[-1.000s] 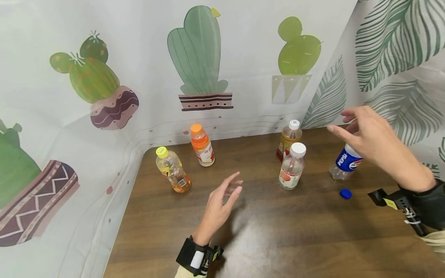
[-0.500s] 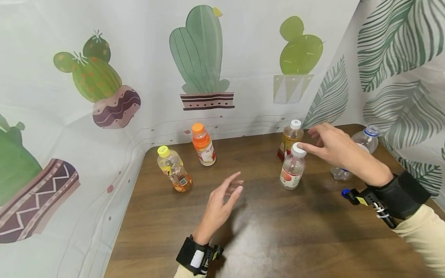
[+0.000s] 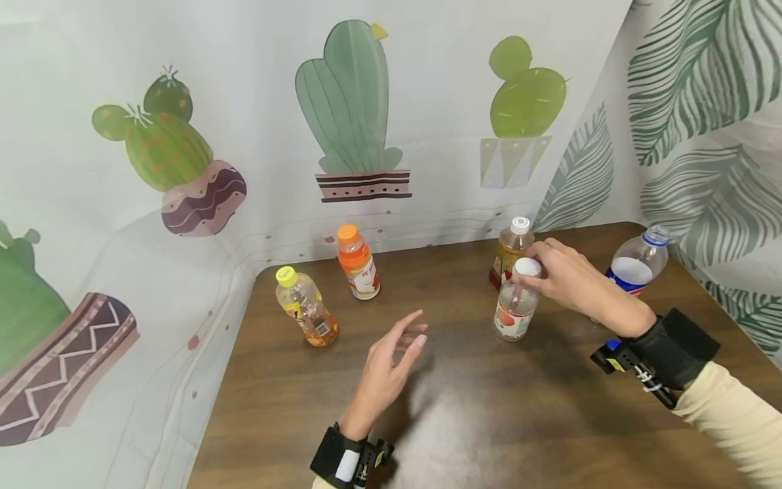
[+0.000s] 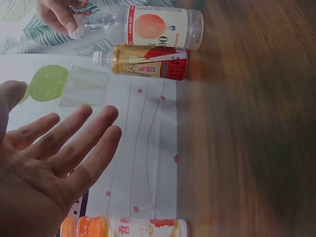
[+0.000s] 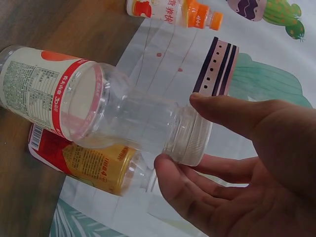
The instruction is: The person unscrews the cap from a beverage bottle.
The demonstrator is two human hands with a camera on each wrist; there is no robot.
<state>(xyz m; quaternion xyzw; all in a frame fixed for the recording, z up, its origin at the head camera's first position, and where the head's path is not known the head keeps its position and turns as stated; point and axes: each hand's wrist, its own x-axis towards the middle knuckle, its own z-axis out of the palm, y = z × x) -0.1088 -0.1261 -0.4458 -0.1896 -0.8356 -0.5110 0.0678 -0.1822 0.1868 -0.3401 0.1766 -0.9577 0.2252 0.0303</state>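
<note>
My right hand (image 3: 565, 280) pinches the white cap (image 5: 193, 140) of a clear bottle with a peach-pictured label (image 3: 513, 319). The thumb and fingertips lie on opposite sides of the cap, and the bottle stands upright on the table. Right behind it is a gold-and-red bottle (image 3: 507, 255) with a white cap, partly hidden. My left hand (image 3: 383, 367) hovers over the middle of the table, fingers loosely extended, holding nothing. To the right, behind my right forearm, stands a Pepsi bottle (image 3: 640, 261) with its mouth uncapped. A blue cap (image 3: 613, 344) lies near it, mostly covered by the wrist camera.
On the left stand a yellow-capped bottle (image 3: 308, 312) with some amber liquid and an orange-capped bottle (image 3: 359, 265). A cactus-print cloth (image 3: 440, 102) hangs along the back and left edges of the brown wooden table (image 3: 489, 421).
My right hand has moved left and down from above the Pepsi bottle and now grips the white cap of the clear bottle. The left hand has stayed almost still.
</note>
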